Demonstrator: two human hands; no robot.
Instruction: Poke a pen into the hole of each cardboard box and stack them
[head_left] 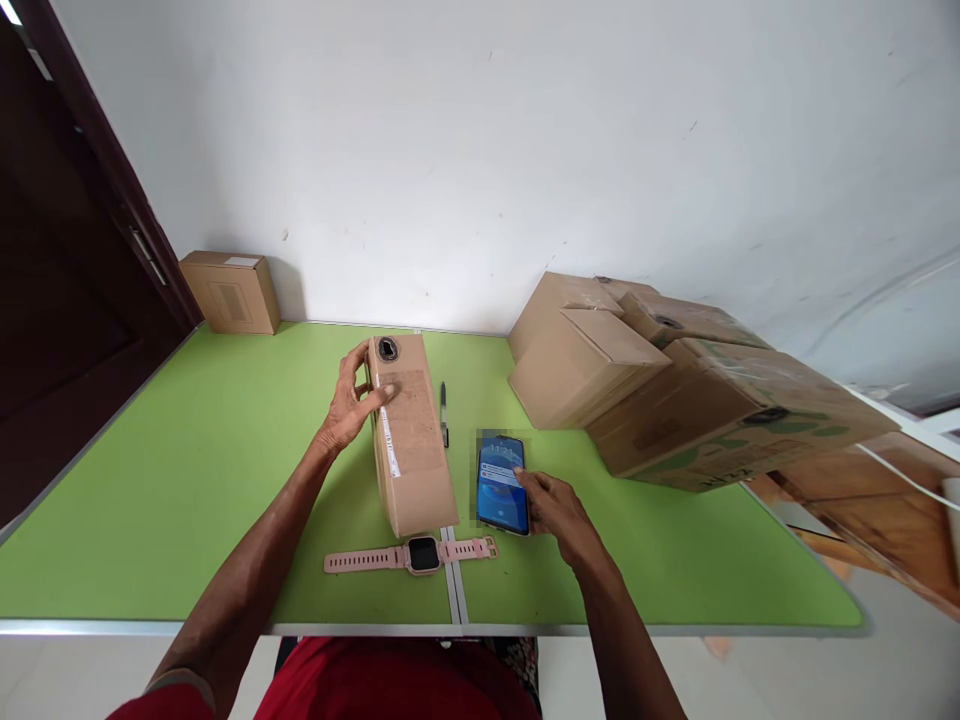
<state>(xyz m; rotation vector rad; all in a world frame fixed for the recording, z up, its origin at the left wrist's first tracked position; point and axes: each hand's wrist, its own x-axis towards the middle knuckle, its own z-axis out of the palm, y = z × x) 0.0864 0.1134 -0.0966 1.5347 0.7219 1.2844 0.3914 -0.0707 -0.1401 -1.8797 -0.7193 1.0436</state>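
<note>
Gripping a cardboard box (416, 430) at the middle of a green surface (187, 480), the left hand (349, 405) has its thumb on the top face and its fingers clamped around the left edge. To the right of it, the right hand (551, 505) closes on the right edge of a lit phone (502, 490), thumb on the screen. A loose hold on that one edge could let the phone slip; whether it is lifted cannot be told. If the box tipped or slid toward the person, it could press on the pink watch (424, 555) just beyond its near end. A slim dark tool (444, 410) lies right of the box, in its way on that side. Stacked boxes (660, 380) crowd the right; a small box (232, 295) stands far left by the wall (375, 150).
</note>
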